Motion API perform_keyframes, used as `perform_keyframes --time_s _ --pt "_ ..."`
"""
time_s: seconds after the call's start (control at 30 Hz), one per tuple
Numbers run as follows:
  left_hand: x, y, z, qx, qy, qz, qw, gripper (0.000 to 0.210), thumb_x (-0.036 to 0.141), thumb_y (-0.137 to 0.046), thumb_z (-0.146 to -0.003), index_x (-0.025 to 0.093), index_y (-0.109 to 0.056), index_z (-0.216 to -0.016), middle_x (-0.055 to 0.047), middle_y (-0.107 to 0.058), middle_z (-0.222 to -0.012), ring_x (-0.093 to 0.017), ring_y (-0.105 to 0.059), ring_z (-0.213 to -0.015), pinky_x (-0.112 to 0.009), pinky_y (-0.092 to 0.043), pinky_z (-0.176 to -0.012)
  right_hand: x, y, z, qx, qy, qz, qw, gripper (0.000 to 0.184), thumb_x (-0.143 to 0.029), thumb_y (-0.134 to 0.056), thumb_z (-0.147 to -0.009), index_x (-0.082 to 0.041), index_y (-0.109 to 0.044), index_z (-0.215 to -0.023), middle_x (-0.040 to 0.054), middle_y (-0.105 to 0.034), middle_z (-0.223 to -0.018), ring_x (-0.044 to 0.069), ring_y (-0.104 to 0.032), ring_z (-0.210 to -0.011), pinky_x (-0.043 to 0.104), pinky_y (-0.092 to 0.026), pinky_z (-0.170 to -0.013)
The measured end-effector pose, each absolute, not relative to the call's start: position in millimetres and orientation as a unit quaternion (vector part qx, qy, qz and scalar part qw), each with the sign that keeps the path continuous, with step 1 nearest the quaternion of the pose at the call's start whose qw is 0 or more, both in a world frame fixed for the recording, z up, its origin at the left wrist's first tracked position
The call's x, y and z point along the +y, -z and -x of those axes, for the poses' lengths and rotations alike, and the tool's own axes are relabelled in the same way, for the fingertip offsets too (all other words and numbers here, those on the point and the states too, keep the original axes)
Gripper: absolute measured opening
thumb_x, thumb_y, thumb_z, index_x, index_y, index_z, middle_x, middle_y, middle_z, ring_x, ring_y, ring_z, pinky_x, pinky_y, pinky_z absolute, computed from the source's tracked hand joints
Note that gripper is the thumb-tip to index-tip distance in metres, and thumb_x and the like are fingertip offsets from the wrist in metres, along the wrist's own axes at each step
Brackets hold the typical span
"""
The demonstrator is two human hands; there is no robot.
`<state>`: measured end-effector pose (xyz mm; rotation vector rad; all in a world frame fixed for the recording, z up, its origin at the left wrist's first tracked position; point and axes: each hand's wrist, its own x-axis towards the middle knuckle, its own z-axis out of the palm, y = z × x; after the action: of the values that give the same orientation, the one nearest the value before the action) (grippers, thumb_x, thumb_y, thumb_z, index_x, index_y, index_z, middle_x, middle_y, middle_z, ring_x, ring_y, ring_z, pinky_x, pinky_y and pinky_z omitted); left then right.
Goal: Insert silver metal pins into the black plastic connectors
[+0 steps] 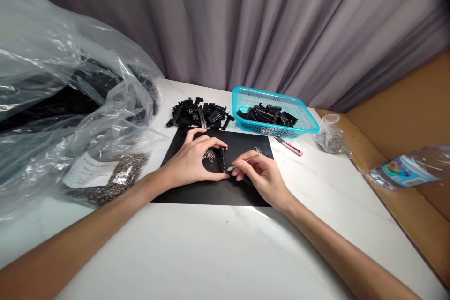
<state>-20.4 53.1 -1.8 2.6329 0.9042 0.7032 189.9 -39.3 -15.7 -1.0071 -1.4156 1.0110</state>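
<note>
Between the thumb and fingers of my left hand (pixel 191 157) a narrow black plastic part (pixel 222 160) is held by its two ends, over a black mat (pixel 211 193). My right hand (pixel 259 172) pinches a thin metal tool (pixel 251 158) that looks like tweezers. Its tip meets or nearly meets the near end of the black part; contact cannot be made out. Beside the left hand lies a small pile of tiny metal pieces (pixel 210 155). Another little pile of metal pieces (pixel 259 150) is behind the right hand.
Behind the mat are a heap of black plastic parts (pixel 197 115) and a blue basket (pixel 309 119) of similar parts. A pink-handled cutter (pixel 290 146), a small bag of metal pieces (pixel 331 140) and a bottle (pixel 408 171) lie right. Large clear plastic bags (pixel 116 103) crowd the left.
</note>
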Motion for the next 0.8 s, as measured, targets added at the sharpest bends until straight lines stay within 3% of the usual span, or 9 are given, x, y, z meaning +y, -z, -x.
perform_keyframes --time_s 0.33,0.57,0.8 --pt "54.2 1.5 17.4 0.299 -0.257 -0.908 0.140 0.060 0.051 -0.086 -0.065 0.025 -0.068 -0.116 -0.002 -0.077 -0.109 -0.031 -0.061 -0.119 -0.052 -0.027 -0.120 -37.9 17.1 -190.5 -0.607 -0.435 0.409 0.525 0.022 -0.038 -0.068 -0.097 -0.017 -0.073 -0.091 0.0028 -0.072 -0.080 0.013 -0.070 -0.067 0.027 -0.059 -0.066" --pt "56.5 1.5 17.1 0.311 -0.248 -0.901 0.173 0.060 0.042 -0.088 -0.062 0.022 -0.070 -0.116 -0.005 -0.076 -0.114 -0.038 -0.043 -0.141 -0.051 -0.040 -0.116 -40.0 16.7 -190.5 -0.618 -0.427 0.408 0.518 0.022 -0.037 -0.068 -0.097 -0.018 -0.075 -0.090 0.0031 -0.073 -0.079 0.014 -0.071 -0.066 0.028 -0.059 -0.065" --pt "55.9 2.9 16.5 0.302 -0.256 -0.898 0.193 0.059 0.036 -0.088 -0.063 0.021 -0.069 -0.116 -0.006 -0.075 -0.118 -0.036 -0.047 -0.141 -0.050 -0.045 -0.115 -39.2 18.6 -191.0 -0.631 -0.430 0.407 0.502 0.030 -0.044 -0.066 -0.098 -0.017 -0.076 -0.093 0.0043 -0.075 -0.079 0.015 -0.072 -0.066 0.030 -0.061 -0.066"
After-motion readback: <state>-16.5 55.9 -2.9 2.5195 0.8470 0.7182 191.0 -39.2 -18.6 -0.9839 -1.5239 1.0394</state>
